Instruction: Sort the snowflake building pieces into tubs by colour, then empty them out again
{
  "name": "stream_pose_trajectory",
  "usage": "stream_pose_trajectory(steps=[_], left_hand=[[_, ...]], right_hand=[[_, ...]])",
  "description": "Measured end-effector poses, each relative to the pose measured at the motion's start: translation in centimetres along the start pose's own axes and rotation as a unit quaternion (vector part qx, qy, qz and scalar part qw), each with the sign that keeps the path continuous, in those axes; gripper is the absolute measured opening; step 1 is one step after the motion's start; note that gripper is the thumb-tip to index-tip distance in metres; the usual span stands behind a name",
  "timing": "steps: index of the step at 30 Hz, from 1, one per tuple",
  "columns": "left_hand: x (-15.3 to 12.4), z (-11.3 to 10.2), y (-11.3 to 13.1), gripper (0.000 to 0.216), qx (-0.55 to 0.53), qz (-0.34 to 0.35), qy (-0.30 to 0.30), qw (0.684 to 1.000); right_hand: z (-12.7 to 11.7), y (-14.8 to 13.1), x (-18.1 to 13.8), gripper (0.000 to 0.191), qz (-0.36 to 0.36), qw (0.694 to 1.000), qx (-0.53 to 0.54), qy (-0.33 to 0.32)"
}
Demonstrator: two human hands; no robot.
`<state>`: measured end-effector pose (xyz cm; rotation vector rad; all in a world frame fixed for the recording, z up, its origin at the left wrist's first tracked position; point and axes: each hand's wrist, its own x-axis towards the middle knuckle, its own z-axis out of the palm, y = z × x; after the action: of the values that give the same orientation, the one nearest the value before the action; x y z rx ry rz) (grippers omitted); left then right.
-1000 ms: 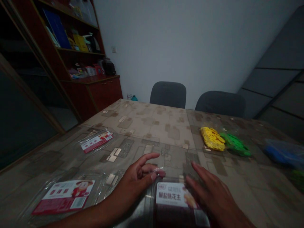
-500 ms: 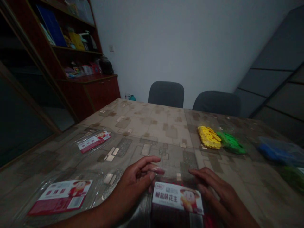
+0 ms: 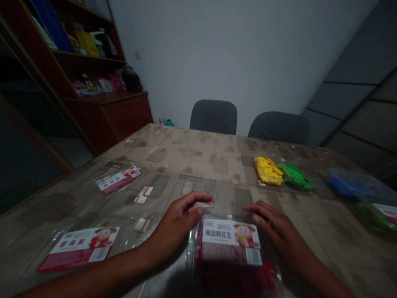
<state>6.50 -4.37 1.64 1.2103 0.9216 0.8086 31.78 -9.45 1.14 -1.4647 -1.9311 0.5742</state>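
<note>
A clear plastic box (image 3: 229, 263) with red pieces inside lies in front of me at the bottom of the view. Its lid carries a white and dark red label (image 3: 231, 238) with a cartoon figure. My left hand (image 3: 187, 215) grips the far left corner, fingers curled over the rim and thumb against the side. At the far right corner, my right hand (image 3: 268, 221) holds the same box with bent fingers. The near edge of the box runs out of the picture.
Two clear lids with labels lie on the left, a near lid (image 3: 77, 248) and a far lid (image 3: 118, 179). Right of centre are packs of yellow pieces (image 3: 268, 170) and green pieces (image 3: 296, 177). A box with blue contents (image 3: 345, 187) stands farther right. Two grey chairs (image 3: 213, 116) stand behind the table.
The box has come farther into view, with more of its red contents showing. Both hands now lie closer against its far corners. The camera's view has shifted slightly.
</note>
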Motion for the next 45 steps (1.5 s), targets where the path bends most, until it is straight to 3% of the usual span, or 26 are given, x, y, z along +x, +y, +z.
stream_pose_trajectory(steps=[6, 11, 14, 18, 22, 25, 34, 38, 45], left_hand=[[1.2, 0.1, -0.6, 0.024, 0.021, 0.031, 0.022, 0.999], [1.8, 0.2, -0.8, 0.024, 0.037, 0.034, 0.052, 0.997], [1.8, 0.2, -0.6, 0.024, 0.032, 0.043, 0.067, 0.996], [1.7, 0.3, -0.1, 0.026, 0.025, 0.048, 0.074, 0.996], [1.6, 0.4, 0.2, 0.027, 0.012, 0.05, 0.066, 0.996], [1.5, 0.3, 0.4, 0.028, -0.004, 0.041, 0.069, 0.997], [1.2, -0.2, -0.7, 0.027, -0.04, 0.022, 0.064, 0.997], [1.1, -0.2, -1.0, 0.027, -0.052, 0.01, 0.066, 0.996], [-0.3, -0.3, -0.7, 0.029, -0.019, 0.005, 0.023, 1.0]], right_hand=[[0.3, 0.7, 0.4, 0.03, 0.005, 1.0, -0.018, 0.001], [0.0, 0.4, 0.1, 0.034, -0.02, 0.996, -0.077, 0.033], [-0.6, -0.3, -0.4, 0.037, -0.054, 0.992, -0.117, 0.013], [-0.7, -1.5, -1.4, 0.067, -0.125, 0.975, -0.178, -0.045], [0.0, -2.3, -2.1, 0.089, -0.146, 0.963, -0.216, -0.075], [0.2, -2.7, -2.2, 0.084, -0.169, 0.956, -0.229, -0.075], [-0.3, -3.1, -1.8, 0.041, -0.281, 0.926, -0.25, -0.038], [-0.3, -3.2, -1.7, 0.043, -0.313, 0.914, -0.257, 0.008], [-1.1, -3.5, -3.1, 0.041, -0.361, 0.879, -0.311, 0.01]])
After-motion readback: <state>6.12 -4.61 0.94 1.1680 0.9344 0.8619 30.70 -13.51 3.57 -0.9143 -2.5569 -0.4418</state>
